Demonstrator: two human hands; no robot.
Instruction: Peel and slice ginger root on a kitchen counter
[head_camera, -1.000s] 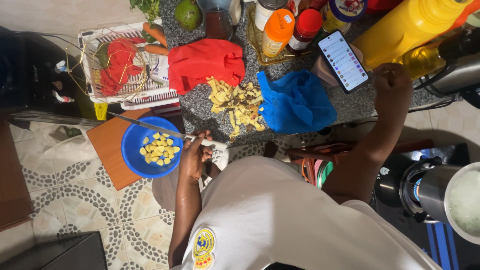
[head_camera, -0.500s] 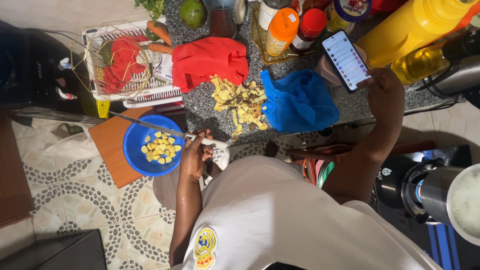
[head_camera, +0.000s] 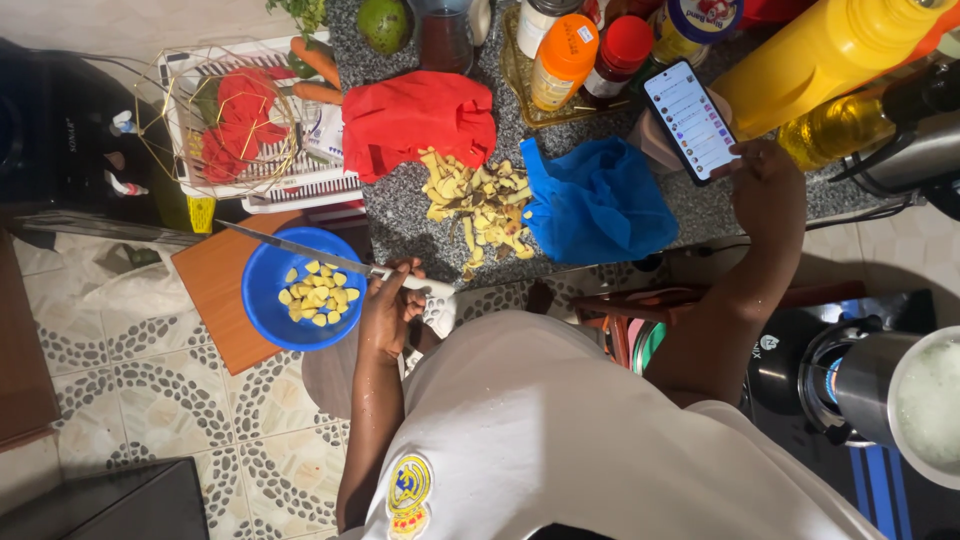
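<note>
Our left hand (head_camera: 392, 305) is closed around the knife (head_camera: 300, 250), whose blade lies across the blue bowl (head_camera: 262, 305) of yellow pieces on the orange board (head_camera: 215, 290). Our right hand (head_camera: 765, 190) touches the phone (head_camera: 692, 120), fingers loosely curled, thumb at its edge. On the counter (head_camera: 400, 215) between them lie peelings (head_camera: 475, 205), a blue bag (head_camera: 595, 200) and a red bag (head_camera: 425, 120).

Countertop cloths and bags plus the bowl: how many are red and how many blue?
Red: 1, the red cloth beside the peel pile.
Blue: 2, the blue bag and the blue bowl under the knife.
Total: 3
</note>
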